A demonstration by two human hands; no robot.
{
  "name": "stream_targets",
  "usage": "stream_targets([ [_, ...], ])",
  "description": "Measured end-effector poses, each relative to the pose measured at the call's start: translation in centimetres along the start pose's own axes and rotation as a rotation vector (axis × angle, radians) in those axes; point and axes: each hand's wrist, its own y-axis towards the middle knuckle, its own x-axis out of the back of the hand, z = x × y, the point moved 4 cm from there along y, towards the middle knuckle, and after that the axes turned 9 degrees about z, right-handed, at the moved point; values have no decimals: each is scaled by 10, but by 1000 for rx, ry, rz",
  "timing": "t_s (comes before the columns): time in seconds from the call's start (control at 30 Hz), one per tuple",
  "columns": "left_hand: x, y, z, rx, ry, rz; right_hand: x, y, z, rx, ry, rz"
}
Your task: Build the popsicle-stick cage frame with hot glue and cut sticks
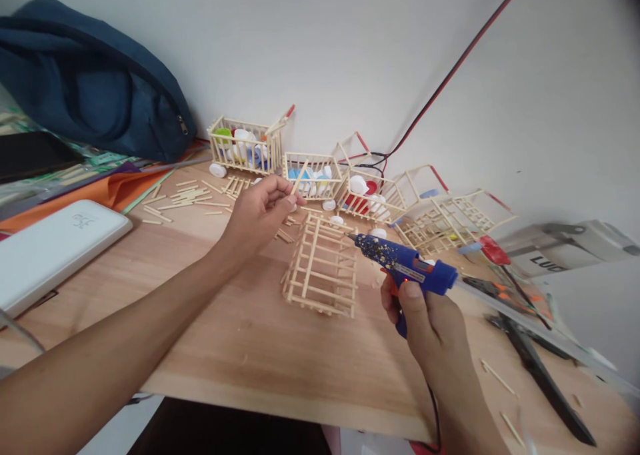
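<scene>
My left hand (260,212) pinches a short wooden stick (299,178) between thumb and fingertips, above the wooden tabletop (210,322). My right hand (425,312) grips a blue glue gun (407,265), its nozzle pointing left at the upper right corner of a stick-built cage frame (323,268) that lies on the table between both hands. The stick is held just above and left of that frame.
Several finished stick carts with white cap wheels (246,147) line the wall. Loose sticks (187,198) lie at the left. A white slab (50,245) and a blue bag (95,85) sit far left; scissors (543,368) and a ruler lie at the right.
</scene>
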Motion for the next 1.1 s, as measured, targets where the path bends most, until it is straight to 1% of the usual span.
stream_targets([
  [0.23,0,1,0,-1,-14,-18,1,-1,4,18,-45,-26],
  [0.43,1,1,1,1,-22,-17,0,-1,-4,-5,-35,2],
  [0.57,1,1,2,-7,-8,-10,1,-1,-8,9,-96,28],
  [0.8,2,1,1,-7,-2,-13,2,-1,-7,11,-121,5],
  [1.1,2,1,0,-13,5,-15,3,-2,-12,-20,-159,15],
])
